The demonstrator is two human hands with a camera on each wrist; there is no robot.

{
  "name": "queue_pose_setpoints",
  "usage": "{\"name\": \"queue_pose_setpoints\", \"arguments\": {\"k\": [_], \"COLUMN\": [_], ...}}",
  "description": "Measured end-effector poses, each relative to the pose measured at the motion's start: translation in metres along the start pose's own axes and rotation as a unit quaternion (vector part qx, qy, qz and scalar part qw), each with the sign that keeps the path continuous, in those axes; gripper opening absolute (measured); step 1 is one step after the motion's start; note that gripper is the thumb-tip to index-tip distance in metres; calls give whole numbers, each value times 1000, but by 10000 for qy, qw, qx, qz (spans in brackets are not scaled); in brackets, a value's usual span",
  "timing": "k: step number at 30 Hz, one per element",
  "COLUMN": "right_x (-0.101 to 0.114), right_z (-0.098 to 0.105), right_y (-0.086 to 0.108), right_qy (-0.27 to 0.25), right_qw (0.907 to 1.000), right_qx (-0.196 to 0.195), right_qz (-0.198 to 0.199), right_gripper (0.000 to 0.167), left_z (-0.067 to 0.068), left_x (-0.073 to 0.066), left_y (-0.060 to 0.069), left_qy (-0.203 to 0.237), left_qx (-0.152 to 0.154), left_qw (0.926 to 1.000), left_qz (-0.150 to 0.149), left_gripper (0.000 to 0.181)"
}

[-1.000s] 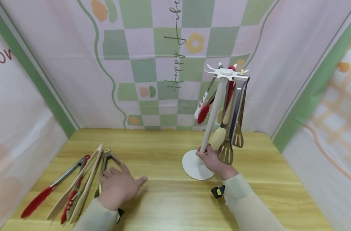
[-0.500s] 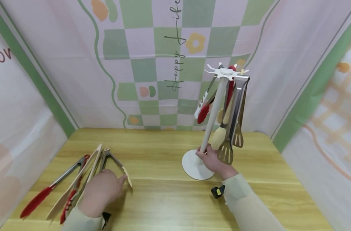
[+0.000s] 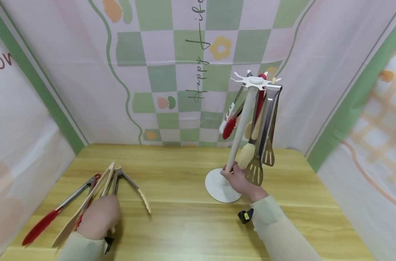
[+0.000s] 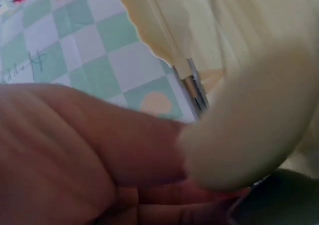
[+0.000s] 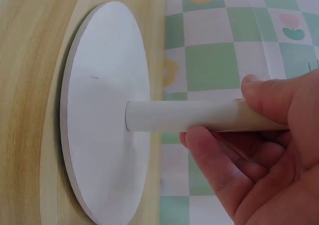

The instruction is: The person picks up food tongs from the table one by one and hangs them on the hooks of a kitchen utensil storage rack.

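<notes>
The left hand is low over the left group of tongs, its fingers hidden in the head view. In the left wrist view its thumb meets a blurred cream tip, with fingers bent below; whether they grip is unclear. Beside this hand, grey-handled tongs lie spread, one cream arm pointing right. My right hand holds the white stand's pole low down, thumb and fingers around it in the right wrist view, just above the round base.
Red-tipped tongs and wooden tongs lie at the left of the wooden table. From the stand's white hooked top hang several utensils, including a brown slotted turner and red-tipped tongs. Patterned cloth surrounds the table.
The left hand has moved left and toward the near edge, uncovering the cream arm of the grey-handled tongs. The right hand and the stand have stayed in place.
</notes>
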State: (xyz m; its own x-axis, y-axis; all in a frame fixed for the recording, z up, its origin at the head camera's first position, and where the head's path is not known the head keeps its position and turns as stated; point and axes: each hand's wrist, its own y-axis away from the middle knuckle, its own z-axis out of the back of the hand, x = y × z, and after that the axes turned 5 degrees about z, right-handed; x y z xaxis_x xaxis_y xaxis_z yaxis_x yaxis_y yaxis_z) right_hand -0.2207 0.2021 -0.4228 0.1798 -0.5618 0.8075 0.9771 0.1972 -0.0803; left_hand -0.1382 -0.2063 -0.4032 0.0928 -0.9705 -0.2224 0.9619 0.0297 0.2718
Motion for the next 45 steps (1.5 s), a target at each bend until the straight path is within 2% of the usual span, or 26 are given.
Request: {"name": "queue_pose_setpoints", "arguments": {"k": [3,6,9,10,13,16,18,20,22,24,27,29,33,34,35,36,37,38,40,43,44,45], "right_x": [-1,-2,-1,-1,0,0,-1,-1,-1,-1,-1,-1,-2,-2,-2,-3,-3,-3,-4,-5,-6,-6], "right_z": [0,0,0,-1,-1,-2,-2,-2,-3,-3,-3,-3,-3,-4,-4,-4,-5,-5,-6,-6,-6,-6], "right_y": [-1,-1,-1,-1,-1,-1,-1,-1,-1,-1,-1,-1,-1,-1,-1,-1,-1,-1,-1,-1,-1,-1], "right_qy": [32,-32,-55,-66,2,-2,-7,-105,-180,-272,-270,-261,-283,-299,-304,-310,-316,-350,-394,-416,-426,-415], "right_qw": [10000,10000,9999,9999,9999,9999,9998,9997,9994,9991,9989,9989,9990,9990,9991,9991,9991,9991,9989,9990,9989,9990], "right_qx": [-27,-34,-25,-17,-35,-49,-66,-39,-22,10,3,-6,-22,-21,-28,-25,-35,-42,-62,-94,-112,-121], "right_qz": [-6,-55,-82,-101,-95,-138,-170,-239,-280,-324,-374,-387,-353,-327,-309,-293,-276,-251,-228,-166,-150,-134], "right_gripper": [14,14,15,15,15,16,16,16,17,17,18,19,18,18,18,18,17,17,16,15,14,14], "left_z": [-3,-2,0,1,-1,-6,-9,-12,-14,-14,-10,-7,-2,-2,-1,-1,-1,0,0,0,0,-1], "left_x": [4,6,4,2,-4,-10,-14,-18,-21,-24,-26,-25,-19,-18,-18,-17,-18,-19,-22,-31,-34,-38], "left_y": [-2,-5,-7,-7,-8,-7,-6,-4,-2,-1,-2,-5,-11,-12,-14,-15,-15,-15,-14,-10,-8,-7], "left_qy": [-69,-72,16,31,18,106,423,942,1502,2034,2844,3499,4676,4873,5009,5084,5111,4987,4589,3721,3436,3274], "left_qx": [-179,-332,-314,-309,-406,-528,-419,-147,165,430,707,920,1261,1305,1306,1298,1238,1115,787,178,5,-86], "left_qw": [9997,9994,9993,9993,9991,9971,9963,9936,9876,9779,9560,9321,8745,8630,8552,8507,8500,8590,8844,9272,9381,9435], "left_qz": [-126,-22,217,201,-82,-533,-627,-611,-418,-228,-100,-147,-250,-262,-270,-310,-305,-319,-326,-395,-447,-502], "left_gripper": [17,14,17,18,19,17,20,25,30,38,40,43,45,45,44,41,41,40,37,33,31,30]}}
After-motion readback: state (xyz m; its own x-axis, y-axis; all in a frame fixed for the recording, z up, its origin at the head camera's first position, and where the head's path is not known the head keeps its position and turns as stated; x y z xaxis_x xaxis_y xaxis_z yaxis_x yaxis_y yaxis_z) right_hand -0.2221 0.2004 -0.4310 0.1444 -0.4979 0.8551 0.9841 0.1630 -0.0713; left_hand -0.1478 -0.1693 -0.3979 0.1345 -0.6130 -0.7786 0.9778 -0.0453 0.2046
